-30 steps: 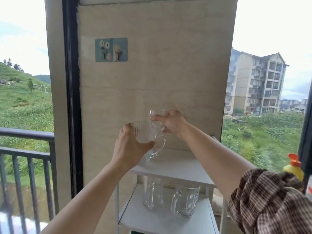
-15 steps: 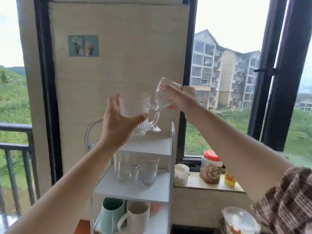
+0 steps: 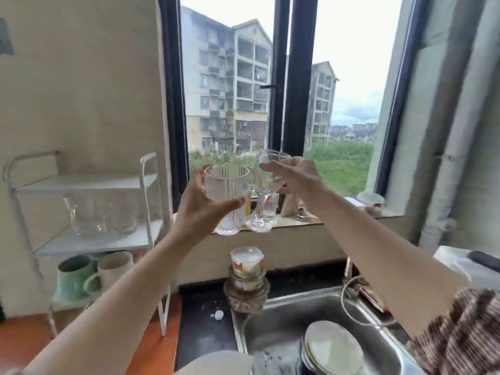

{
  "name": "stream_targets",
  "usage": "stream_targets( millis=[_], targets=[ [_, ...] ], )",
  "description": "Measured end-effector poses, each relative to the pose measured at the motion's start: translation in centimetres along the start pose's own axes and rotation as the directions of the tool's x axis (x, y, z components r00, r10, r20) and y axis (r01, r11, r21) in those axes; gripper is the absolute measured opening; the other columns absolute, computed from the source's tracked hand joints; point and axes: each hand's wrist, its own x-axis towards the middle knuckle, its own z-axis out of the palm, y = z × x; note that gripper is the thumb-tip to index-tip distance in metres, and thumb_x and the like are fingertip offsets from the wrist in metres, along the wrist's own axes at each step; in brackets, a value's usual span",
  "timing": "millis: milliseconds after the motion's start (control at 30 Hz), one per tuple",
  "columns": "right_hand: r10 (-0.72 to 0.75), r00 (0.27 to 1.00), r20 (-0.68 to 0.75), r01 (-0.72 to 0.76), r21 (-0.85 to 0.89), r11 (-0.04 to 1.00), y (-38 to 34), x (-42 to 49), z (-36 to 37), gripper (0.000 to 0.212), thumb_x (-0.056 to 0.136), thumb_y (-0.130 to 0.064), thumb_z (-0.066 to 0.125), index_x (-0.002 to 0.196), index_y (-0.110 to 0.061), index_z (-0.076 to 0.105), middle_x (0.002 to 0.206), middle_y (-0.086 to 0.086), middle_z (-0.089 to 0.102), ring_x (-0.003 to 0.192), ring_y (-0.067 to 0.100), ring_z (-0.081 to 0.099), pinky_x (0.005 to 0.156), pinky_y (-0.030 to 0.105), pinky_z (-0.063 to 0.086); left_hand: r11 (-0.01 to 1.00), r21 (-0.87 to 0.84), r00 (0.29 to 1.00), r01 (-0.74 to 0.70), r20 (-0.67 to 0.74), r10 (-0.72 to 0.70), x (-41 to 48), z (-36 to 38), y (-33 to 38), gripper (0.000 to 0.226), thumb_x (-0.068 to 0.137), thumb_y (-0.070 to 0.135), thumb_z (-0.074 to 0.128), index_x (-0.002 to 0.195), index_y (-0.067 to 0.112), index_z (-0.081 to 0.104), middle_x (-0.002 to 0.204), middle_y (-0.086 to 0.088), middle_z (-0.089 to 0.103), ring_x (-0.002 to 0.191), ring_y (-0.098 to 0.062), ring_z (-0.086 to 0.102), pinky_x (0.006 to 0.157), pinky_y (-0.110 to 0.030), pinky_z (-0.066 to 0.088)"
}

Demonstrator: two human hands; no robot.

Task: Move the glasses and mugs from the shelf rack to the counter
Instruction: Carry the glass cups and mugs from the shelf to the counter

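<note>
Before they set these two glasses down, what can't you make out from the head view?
- Middle tier of shelf rack: clear glassware blurred, count unclear.
- Stemmed glass: bowl hidden by right hand.
- Ribbed glass mug: handle blurs into the stem.
- Counter: landing spot cut off by bottom edge and arms.

below my grips: stacked jars (image 3: 246,280) by sink (image 3: 273,318) full of plates (image 3: 334,350) | left: rack (image 3: 147,201) upright close | dark tabletop (image 3: 203,328) strip bare but for a small white bit
</note>
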Motion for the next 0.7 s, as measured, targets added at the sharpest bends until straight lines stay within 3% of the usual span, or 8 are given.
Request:
stream_targets(
  millis=[100,200,300,400,500,533,633,700],
  targets=[
    [0.055,0.996,-0.066,-0.057,-0.029,0.998,2.7,-4.9,-7.0,0.052,0.064,-0.042,0.084,0.099,-0.011,0.059,0.089,0.002,0.065,0.067,0.009,0.067,0.054,0.020,0.054,0.999,-0.047,0.994,0.009,0.110,-0.004,-3.8,5.8,2.8,0.100,0.058,0.039,0.086,0.140,0.019,0.032,0.136,-0.007,0.050,0.118,-0.014,0.046,0.103,-0.032,0.038],
    [0.119,0.983,-0.141,-0.128,-0.058,0.990,5.1,-9.6,-14.0,0.061,0.067,-0.040,0.083,0.109,-0.009,0.053,0.090,-0.001,0.060,0.080,0.014,0.061,0.055,0.015,0.051,0.992,-0.117,0.977,0.048,0.211,-0.023,-7.2,11.6,5.8,0.102,0.057,0.034,0.088,0.140,0.012,0.033,0.134,-0.012,0.052,0.120,-0.022,0.050,0.107,-0.041,0.040],
    [0.179,0.954,-0.239,-0.204,-0.085,0.975,6.8,-14.2,-20.7,0.061,0.069,-0.036,0.083,0.117,-0.007,0.059,0.111,0.006,0.066,0.093,0.017,0.065,0.075,0.023,0.056,0.974,-0.208,0.942,0.085,0.337,-0.011,-10.2,17.6,8.7,0.097,0.056,0.030,0.089,0.137,0.015,0.036,0.131,-0.011,0.054,0.119,-0.023,0.052,0.105,-0.041,0.041],
    [0.201,0.924,-0.325,-0.238,-0.077,0.968,8.2,-18.6,-27.3,0.035,0.071,-0.029,0.082,0.097,-0.021,0.061,0.101,-0.002,0.068,0.083,0.008,0.064,0.068,0.021,0.053,0.959,-0.271,0.905,0.085,0.423,0.039,-13.2,23.7,11.6,0.092,0.057,0.026,0.088,0.135,0.022,0.039,0.128,-0.003,0.055,0.115,-0.017,0.053,0.102,-0.033,0.042],
    [0.238,0.853,-0.465,-0.323,-0.112,0.940,9.6,-22.5,-33.2,0.053,0.067,-0.029,0.083,0.111,-0.014,0.056,0.108,0.001,0.061,0.100,0.019,0.062,0.086,0.040,0.055,0.938,-0.333,0.853,0.094,0.512,0.096,-16.1,29.7,14.4,0.091,0.055,0.030,0.086,0.133,0.026,0.040,0.119,0.003,0.058,0.112,-0.019,0.056,0.100,-0.041,0.045],
    [0.248,0.830,-0.499,-0.347,-0.115,0.931,10.1,-23.7,-35.1,0.051,0.067,-0.030,0.082,0.108,-0.016,0.056,0.108,0.000,0.061,0.101,0.019,0.061,0.090,0.042,0.054,0.933,-0.347,0.831,0.097,0.543,0.116,-17.1,31.7,15.3,0.090,0.054,0.032,0.085,0.132,0.028,0.040,0.116,0.005,0.059,0.108,-0.018,0.058,0.097,-0.040,0.047],
    [0.248,0.771,-0.586,-0.369,-0.094,0.925,11.8,-27.4,-40.6,0.035,0.066,-0.028,0.082,0.089,-0.027,0.056,0.095,-0.007,0.061,0.093,0.013,0.062,0.090,0.043,0.054,0.905,-0.405,0.756,0.131,0.632,0.174,-20.0,37.6,18.0,0.085,0.056,0.032,0.085,0.127,0.037,0.039,0.111,0.008,0.057,0.092,0.001,0.059,0.083,-0.021,0.049],
    [0.265,0.715,-0.647,-0.409,-0.080,0.909,12.8,-29.9,-44.1,0.043,0.064,-0.029,0.082,0.097,-0.024,0.057,0.099,-0.005,0.062,0.099,0.017,0.062,0.091,0.044,0.054,0.886,-0.434,0.707,0.160,0.677,0.204,-22.0,41.7,19.7,0.080,0.058,0.027,0.086,0.122,0.040,0.040,0.110,0.006,0.057,0.086,0.012,0.055,0.073,-0.006,0.043]
  ],
)
